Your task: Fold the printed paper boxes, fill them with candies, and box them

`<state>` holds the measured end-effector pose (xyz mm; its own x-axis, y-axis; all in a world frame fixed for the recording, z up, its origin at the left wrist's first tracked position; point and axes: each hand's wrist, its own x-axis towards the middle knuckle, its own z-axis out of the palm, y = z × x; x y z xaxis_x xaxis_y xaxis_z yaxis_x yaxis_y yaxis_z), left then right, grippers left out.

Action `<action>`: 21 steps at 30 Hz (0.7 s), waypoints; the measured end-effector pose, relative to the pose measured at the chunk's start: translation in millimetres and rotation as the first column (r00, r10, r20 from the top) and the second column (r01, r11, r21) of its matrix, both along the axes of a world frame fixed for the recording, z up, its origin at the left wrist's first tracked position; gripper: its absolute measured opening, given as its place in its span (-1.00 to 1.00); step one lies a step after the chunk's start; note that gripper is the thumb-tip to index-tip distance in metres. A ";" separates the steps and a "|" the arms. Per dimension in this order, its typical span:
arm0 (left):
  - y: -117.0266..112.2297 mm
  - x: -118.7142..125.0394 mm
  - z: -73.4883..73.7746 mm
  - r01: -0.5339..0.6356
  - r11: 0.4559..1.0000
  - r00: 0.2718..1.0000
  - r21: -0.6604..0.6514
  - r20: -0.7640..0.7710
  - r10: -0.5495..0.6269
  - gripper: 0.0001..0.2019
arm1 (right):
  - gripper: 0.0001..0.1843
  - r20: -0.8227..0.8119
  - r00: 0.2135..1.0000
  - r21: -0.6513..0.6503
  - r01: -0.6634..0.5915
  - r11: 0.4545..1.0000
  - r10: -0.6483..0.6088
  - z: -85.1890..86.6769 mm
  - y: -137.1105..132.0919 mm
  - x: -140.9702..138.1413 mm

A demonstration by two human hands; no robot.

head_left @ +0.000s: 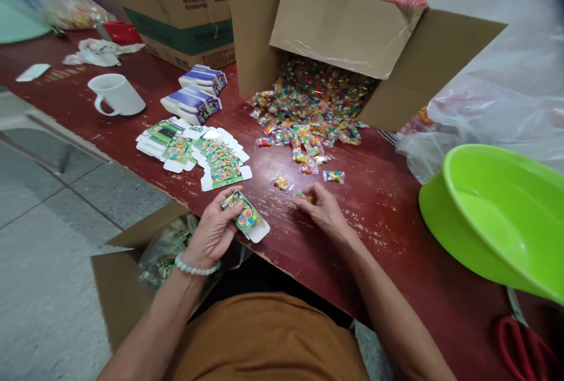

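Observation:
My left hand [217, 227] is closed around a small green printed candy box [247, 216], its white end flap folded out toward the lower right. Fingers of my right hand [324, 209] pinch a small candy packet [304, 196] at the tabletop; part of it is hidden by the fingers. Two more clear packets of coloured candies [333, 176] lie just beyond that hand. Flattened green boxes [222, 164] are fanned out on the table past my left hand. A big heap of candy packets [317, 105] spills from a cardboard carton [343, 23] lying on its side.
A white mug [117, 94] and purple-and-white box stacks [191, 105] stand at the left, near a closed carton [185, 23]. At the right are a green basin [467, 222] and red-handled scissors [522, 346]. Below the table edge, an open carton [118, 293] holds bagged green packs.

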<state>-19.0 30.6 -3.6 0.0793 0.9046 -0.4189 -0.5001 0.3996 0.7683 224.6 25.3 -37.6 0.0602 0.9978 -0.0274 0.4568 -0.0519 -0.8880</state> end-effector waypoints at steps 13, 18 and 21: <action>-25.1 -5.1 -7.1 0.378 0.925 0.926 -0.038 0.041 -0.376 -0.51 | -0.66 -0.158 0.987 0.055 0.025 0.998 -0.016 19.2 -34.6 -37.0; -36.4 7.6 -7.5 0.698 0.715 0.715 0.044 0.027 -0.699 -0.52 | -0.71 -0.205 0.953 -0.014 -0.231 0.973 0.223 33.5 -30.4 -26.8; -38.5 15.5 -6.8 0.702 0.710 0.710 0.064 0.016 -0.704 -0.49 | -0.76 -0.138 0.959 0.087 -0.235 0.968 0.246 40.9 -29.8 -28.5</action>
